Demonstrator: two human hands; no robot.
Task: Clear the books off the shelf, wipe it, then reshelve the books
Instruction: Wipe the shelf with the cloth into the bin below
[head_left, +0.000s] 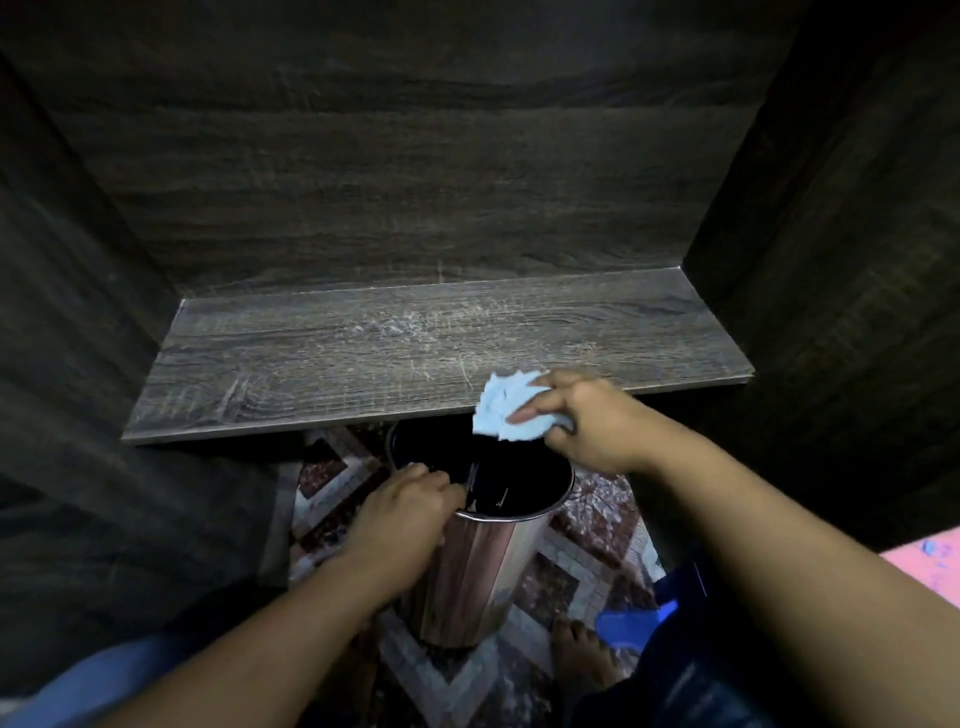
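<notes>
1. Shelf stands bare of books, and we can see none of them anywhere in view. A pale, dusty smear lies near its middle, toward the back.
2. Our right hand pinches a crumpled pale cloth, fingers curled round it, at the shelf's front edge, right of centre.
3. Our left hand grips the rim of a round bin. The bin stands on the patterned floor just under that edge, below the cloth.
4. We judge the step in hand to be the wiping, with dust swept forward into the bin.
5. To do it well, we should draw the cloth from the back wall to the front in overlapping strokes. We should press it flat rather than balled, and hold the bin's mouth close under the edge so nothing drops to the floor.
6. The smear and the corners look to need attention before any books return.
</notes>
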